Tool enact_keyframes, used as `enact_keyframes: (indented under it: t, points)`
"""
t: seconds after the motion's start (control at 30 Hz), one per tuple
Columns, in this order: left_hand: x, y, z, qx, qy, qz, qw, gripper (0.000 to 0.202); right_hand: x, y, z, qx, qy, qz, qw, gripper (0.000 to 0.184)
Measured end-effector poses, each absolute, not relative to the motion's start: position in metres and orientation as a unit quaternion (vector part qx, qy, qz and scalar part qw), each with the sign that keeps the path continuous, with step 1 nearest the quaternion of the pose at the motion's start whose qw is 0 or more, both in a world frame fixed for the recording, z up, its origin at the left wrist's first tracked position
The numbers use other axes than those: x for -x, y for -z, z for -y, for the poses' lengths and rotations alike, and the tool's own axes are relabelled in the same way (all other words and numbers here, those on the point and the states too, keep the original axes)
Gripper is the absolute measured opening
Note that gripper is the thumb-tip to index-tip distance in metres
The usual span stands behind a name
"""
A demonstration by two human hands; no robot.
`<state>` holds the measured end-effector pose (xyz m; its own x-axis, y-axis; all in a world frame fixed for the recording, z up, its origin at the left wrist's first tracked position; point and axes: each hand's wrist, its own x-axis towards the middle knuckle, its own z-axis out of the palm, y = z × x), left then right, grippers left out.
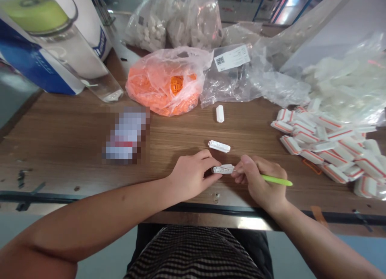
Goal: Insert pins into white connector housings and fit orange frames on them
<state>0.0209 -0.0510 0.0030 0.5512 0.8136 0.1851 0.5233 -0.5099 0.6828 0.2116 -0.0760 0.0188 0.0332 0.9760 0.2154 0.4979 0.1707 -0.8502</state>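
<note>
My left hand grips the left end of a small white plastic housing between thumb and fingers, down on the table. A row of small dark marks or holes runs along its upper face. In my right hand is a thin-tipped tool with a bright green handle; its fine metal tip lies over the housing. Just beyond my fingers a similar white housing rests on the table. Farther off lies another white plastic piece, turned lengthwise away from me.
White pieces with orange-red strips are heaped at right. An orange-filled plastic bag, a labelled clear bag and more bags of white parts stand behind. A bottle with a green lid and a blurred-out phone-like object are at left.
</note>
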Motion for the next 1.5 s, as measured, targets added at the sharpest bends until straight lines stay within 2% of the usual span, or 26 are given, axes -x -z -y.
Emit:
enact_keyframes:
  t: [0.73,0.97,1.37,1.5]
  points:
    - [-0.0198,-0.0024,0.0498,-0.834,-0.238,-0.401,0.295,0.015,-0.2059,-0.0269,0.079,0.552,-0.225,0.719,0.357,0.041]
    - [-0.0204,-0.003,0.0497,-0.83,-0.244,-0.401,0.301,0.019,-0.2092,-0.0179,0.0842,0.576,-0.236,0.674,0.398,0.04]
    - [-0.0203,-0.0031,0.0493,-0.831,-0.239,-0.404,0.3,0.016,-0.2052,-0.0223,0.0801,0.572,-0.229,0.698,0.366,0.041]
    - [-0.0205,-0.003,0.0492,-0.827,-0.247,-0.402,0.306,0.016,-0.2071,-0.0194,0.0833,0.572,-0.231,0.689,0.381,0.04]
